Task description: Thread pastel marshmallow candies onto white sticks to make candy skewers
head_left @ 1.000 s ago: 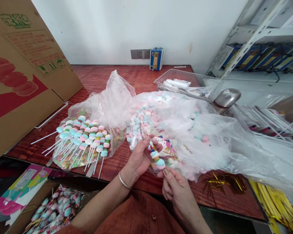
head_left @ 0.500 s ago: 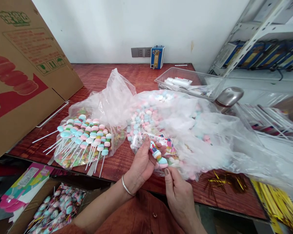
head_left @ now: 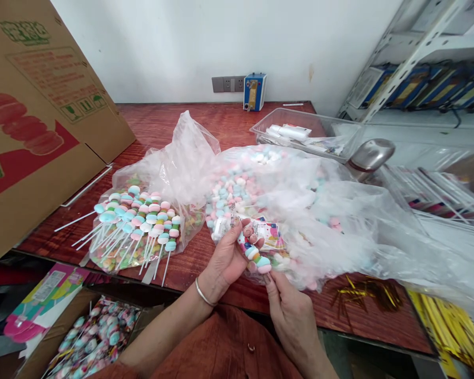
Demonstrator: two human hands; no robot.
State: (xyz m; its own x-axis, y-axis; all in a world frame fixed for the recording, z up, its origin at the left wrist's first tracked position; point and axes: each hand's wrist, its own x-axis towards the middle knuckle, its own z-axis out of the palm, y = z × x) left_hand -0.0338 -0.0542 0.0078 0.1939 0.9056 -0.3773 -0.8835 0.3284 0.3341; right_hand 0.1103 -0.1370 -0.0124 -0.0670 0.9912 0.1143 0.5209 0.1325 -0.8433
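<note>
A marshmallow skewer (head_left: 259, 261) with blue, white, yellow and pink layers is held between my hands, over the front of the table. My left hand (head_left: 226, 263) is closed around its upper end, where a small printed clear wrapper (head_left: 245, 238) covers it at least in part. Lower down, my right hand (head_left: 290, 308) pinches at the stick, just under the pink bottom piece; the stick itself is mostly hidden by the fingers. Right behind my left hand, printed wrappers (head_left: 270, 234) lie on a large clear bag (head_left: 237, 185) of pastel marshmallows.
Several unwrapped skewers (head_left: 138, 216) lie on another candy bag at left. Below it, an open box holds wrapped skewers (head_left: 98, 337). A big carton (head_left: 43, 121) stands far left. A clear tray (head_left: 324, 152), a steel cup (head_left: 373, 155) and gold ties (head_left: 367, 295) are at right.
The wrapped end of the skewer has tipped slightly down and left, and my left fingers have curled further over it. My right hand keeps its pinch at the stick.
</note>
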